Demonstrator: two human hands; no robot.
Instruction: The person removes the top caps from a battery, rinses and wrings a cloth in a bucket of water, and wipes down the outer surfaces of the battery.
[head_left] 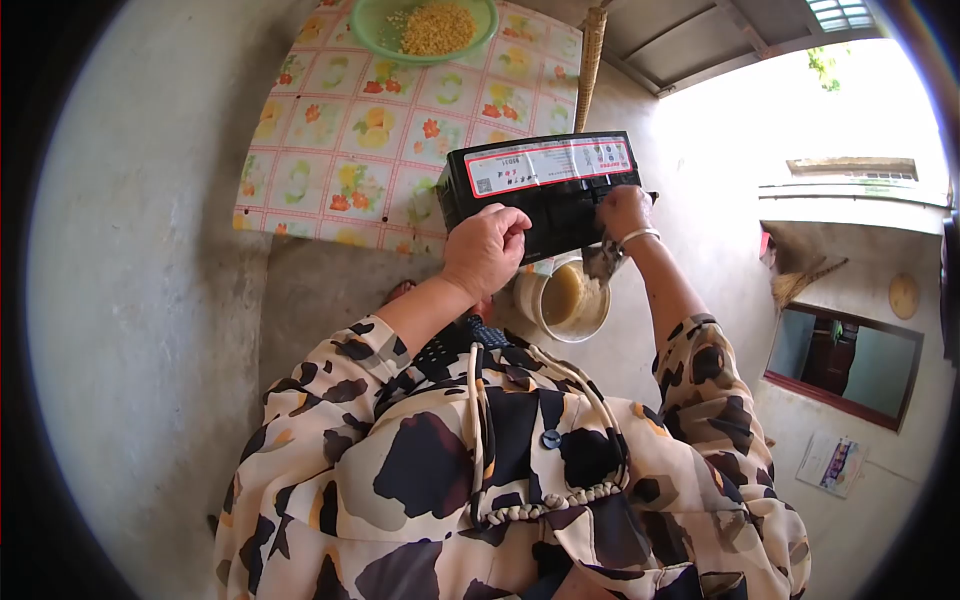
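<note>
Head view: I cannot tell whether my left hand (487,247) or right hand (624,213) grips securely; loose support could drop the labelled black case (552,205) onto the bucket (528,296).

You've got daylight flooding in upper right, opening (710,125) blown out white, soft shadow on left wall (150,280), fisheye bowing lines, black corners, rainbow flare top right, black box (555,207) fine print unreadable.

Basin (374,40) on the table (335,130) beyond the box (562,212) (leftward, too), bucket (527,300) below.
</note>
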